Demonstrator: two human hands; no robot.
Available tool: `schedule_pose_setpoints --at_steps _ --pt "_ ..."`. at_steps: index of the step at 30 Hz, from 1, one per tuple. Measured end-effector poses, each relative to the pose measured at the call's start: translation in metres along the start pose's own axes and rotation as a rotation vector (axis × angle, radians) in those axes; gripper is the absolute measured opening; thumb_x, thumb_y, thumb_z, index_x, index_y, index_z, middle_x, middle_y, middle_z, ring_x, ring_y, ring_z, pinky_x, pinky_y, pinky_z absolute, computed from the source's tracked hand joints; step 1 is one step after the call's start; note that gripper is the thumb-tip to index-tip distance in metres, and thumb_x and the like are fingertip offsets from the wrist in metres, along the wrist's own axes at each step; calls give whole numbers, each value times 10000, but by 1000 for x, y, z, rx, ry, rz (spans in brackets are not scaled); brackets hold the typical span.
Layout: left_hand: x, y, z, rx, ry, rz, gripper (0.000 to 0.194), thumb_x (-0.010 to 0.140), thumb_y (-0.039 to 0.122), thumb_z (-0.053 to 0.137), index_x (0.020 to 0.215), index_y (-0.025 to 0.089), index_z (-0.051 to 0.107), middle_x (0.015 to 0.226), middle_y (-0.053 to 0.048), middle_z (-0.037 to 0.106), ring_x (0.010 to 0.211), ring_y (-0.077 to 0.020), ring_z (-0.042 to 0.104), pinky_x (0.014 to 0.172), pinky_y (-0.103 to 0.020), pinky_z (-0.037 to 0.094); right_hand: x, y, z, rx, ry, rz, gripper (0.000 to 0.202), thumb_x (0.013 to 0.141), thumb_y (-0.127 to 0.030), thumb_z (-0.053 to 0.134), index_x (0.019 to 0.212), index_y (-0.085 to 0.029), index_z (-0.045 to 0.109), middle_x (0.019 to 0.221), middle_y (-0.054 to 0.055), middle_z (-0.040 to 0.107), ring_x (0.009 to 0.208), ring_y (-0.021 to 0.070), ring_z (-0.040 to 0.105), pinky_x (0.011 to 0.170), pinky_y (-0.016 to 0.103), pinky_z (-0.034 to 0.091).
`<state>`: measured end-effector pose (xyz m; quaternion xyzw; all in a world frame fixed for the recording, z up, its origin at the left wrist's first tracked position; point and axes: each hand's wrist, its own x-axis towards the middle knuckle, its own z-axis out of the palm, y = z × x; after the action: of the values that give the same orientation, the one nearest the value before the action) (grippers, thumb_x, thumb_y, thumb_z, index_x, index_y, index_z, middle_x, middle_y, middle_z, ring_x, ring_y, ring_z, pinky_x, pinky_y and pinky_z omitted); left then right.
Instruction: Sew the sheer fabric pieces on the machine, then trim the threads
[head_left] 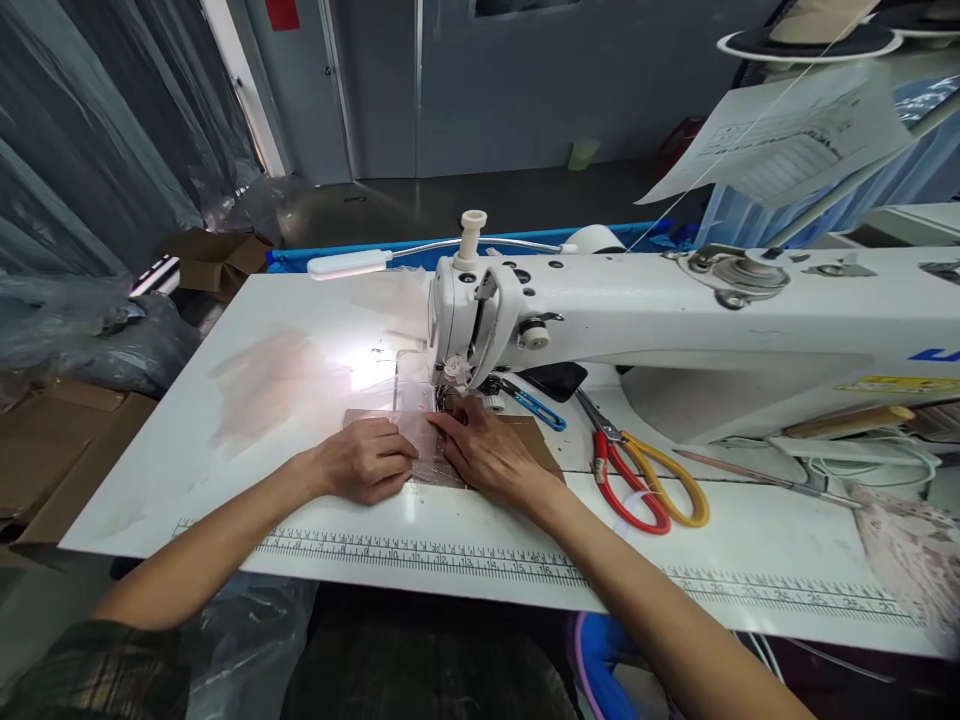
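Observation:
Sheer pale fabric [426, 462] lies over a flat brown piece [536, 447] in front of the sewing machine's [457, 330] needle area. My left hand [367, 462] is closed, its curled fingers pressing the fabric's left side to the table. From the other side, my right hand [484, 450] holds the fabric with bent fingers, thumb pointing left and fingertips close beside the presser foot. Parts of the needle and the fabric edge are hidden by my fingers. Just right of that hand are blue thread snips [534, 405] and scissors [649, 480] with red and yellow handles.
A ruler strip [450, 560] runs along the front edge of the white table [187, 450]. Lace [904, 560] lies at the right end, near a thin pointed tool [765, 477]. A lamp [349, 264] stands behind. Cardboard boxes [67, 440] are at the left.

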<state>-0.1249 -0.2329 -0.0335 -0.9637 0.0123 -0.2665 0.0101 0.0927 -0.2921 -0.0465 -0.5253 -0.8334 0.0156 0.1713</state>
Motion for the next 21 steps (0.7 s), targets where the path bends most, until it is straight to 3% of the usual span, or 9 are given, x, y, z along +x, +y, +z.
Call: schedule_pose_setpoints --at_steps 4,7,12,16,21 --pt "3 3 2 38 56 13 149 818 111 553 695 154 626 843 -57 727 641 -136 603 589 -276 484 -6 7 -2 131 21 66 363 932 -216 386 1241 -149 564 1037 153 554 850 231 571 755 400 539" --pt "4 2 1 70 91 18 130 810 105 561 702 151 616 836 -50 726 633 -133 606 583 -278 470 -11 14 -1 215 68 35 388 948 -235 383 1293 -160 545 1068 147 534 923 228 581 808 403 542" --pt "2 1 0 51 118 -2 108 786 90 561 706 149 605 844 -55 728 666 -151 626 594 -290 484 -8 11 -2 152 64 -65 368 947 -223 396 1249 -194 604 1036 134 521 927 229 559 799 398 545" --pt "2 3 1 37 104 27 123 801 102 564 696 146 609 858 -66 733 658 -146 628 605 -288 505 -6 5 -2 102 46 -34 385 936 -206 410 1275 -189 590 956 130 531 868 241 554 772 413 544" --pt "4 3 2 68 127 27 116 833 114 568 743 140 636 869 -64 737 667 -140 637 609 -276 526 -14 9 2 250 96 5 393 942 -204 405 1301 -201 563 995 117 502 926 219 556 859 424 537"
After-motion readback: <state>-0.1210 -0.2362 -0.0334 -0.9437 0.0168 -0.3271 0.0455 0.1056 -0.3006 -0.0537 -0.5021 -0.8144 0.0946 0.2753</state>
